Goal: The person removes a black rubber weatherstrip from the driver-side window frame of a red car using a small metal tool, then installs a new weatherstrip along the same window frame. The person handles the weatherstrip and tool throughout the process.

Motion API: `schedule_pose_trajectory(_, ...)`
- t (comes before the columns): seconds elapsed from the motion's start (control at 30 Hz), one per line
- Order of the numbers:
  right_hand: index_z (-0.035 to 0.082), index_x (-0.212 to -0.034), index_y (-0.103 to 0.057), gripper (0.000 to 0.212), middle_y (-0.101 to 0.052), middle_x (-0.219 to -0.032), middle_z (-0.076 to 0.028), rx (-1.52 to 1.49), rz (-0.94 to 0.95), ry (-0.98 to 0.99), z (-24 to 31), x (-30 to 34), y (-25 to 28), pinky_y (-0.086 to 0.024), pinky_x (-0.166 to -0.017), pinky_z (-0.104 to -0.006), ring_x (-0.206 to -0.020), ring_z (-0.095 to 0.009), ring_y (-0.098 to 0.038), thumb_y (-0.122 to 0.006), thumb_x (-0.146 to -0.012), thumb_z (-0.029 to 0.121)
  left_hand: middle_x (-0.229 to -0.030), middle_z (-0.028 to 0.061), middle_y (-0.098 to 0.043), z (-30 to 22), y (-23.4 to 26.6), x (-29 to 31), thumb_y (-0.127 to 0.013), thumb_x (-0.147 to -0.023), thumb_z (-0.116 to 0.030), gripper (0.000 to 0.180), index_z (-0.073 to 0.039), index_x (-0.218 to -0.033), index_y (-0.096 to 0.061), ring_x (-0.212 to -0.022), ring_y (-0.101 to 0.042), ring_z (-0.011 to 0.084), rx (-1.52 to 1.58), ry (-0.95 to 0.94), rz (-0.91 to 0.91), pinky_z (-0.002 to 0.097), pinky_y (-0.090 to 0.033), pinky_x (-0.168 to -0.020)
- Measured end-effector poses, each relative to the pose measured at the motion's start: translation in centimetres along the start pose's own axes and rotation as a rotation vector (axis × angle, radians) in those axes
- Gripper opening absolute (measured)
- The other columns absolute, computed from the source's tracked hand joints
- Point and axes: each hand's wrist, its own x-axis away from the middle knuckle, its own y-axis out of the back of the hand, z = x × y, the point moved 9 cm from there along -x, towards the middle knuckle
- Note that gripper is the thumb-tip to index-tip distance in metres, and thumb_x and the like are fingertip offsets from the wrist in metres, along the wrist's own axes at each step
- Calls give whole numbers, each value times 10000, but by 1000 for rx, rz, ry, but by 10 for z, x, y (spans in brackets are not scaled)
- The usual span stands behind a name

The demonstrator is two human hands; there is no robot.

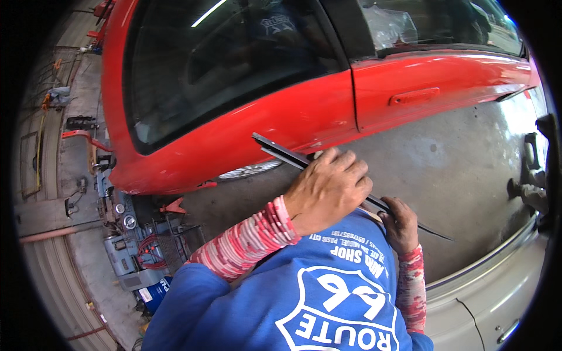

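A long, narrow dark trim strip (287, 155) slants across the middle of the view, beside the red car. Its far-left end looks split into two edges, one dark and one paler; its other end tapers to a thin point at the lower right. My left hand (329, 188) is closed over the middle of the strip, back of the hand up. Farther right, my right hand (402, 223) grips the strip with thumb and fingers, close to my blue shirt. The parts of the strip under both hands are hidden. Patterned pink-and-white sleeves cover both forearms.
The red car's body panel (257, 123) and door (433, 76) stretch across the top; a wheel (252, 170) shows below. A pale car (492, 292) stands lower right. Grey machinery (123, 257) and red cables (151, 248) crowd the left. Someone's leg (531, 196) appears at the right edge.
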Motion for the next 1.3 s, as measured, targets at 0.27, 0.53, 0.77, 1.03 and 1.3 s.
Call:
schedule_pose_trajectory(0.27,-13,-1167,-646,257,-651,-816,-155,-158,-149,6,8,-23,63,-522,-684,-375,-724,-322,-637,-642,-941,109,-1151,161,-626,-6,72,20,-726,-874,-272,281,-60,-1051,-676,-1019,-615,302,376,-67,-579,425,-509,-878)
schedule_pose_trajectory(0.53,-30,-1234,-538,402,-660,-986,-178,-1017,-308,383,93,-51,124,-606,-778,-423,-858,-261,-695,-504,-1070,335,-1329,223,-554,7,-52,-3,-759,-843,-587,833,25,-1358,-528,-1284,-539,361,816,226,-210,427,-417,-1095)
schedule_pose_trajectory(0.77,43,-1234,-542,448,-659,-1223,-196,-1471,-365,411,82,-70,134,-541,-966,-562,-1153,-398,-658,-395,-1089,440,-938,235,-708,14,-67,23,-740,-931,-300,373,16,-1110,-657,-909,-732,335,779,403,66,397,-553,-752)
schedule_pose_trajectory(1.03,1,-1422,-489,536,-625,-1262,-155,-1364,-409,-55,33,-49,63,-556,-925,-416,-1065,-267,-659,-610,-996,303,-756,208,-690,18,-20,100,-736,-938,-289,316,21,-969,-682,-701,-734,318,819,551,132,378,-518,-587)
schedule_pose_trajectory(1.3,11,-1480,-443,611,-648,-1242,-119,-1410,-199,-20,56,-30,-5,-562,-890,-329,-1075,-226,-670,-694,-929,93,-818,194,-722,26,2,173,-755,-921,-275,321,15,-1055,-725,-727,-742,260,769,640,117,348,-532,-620)
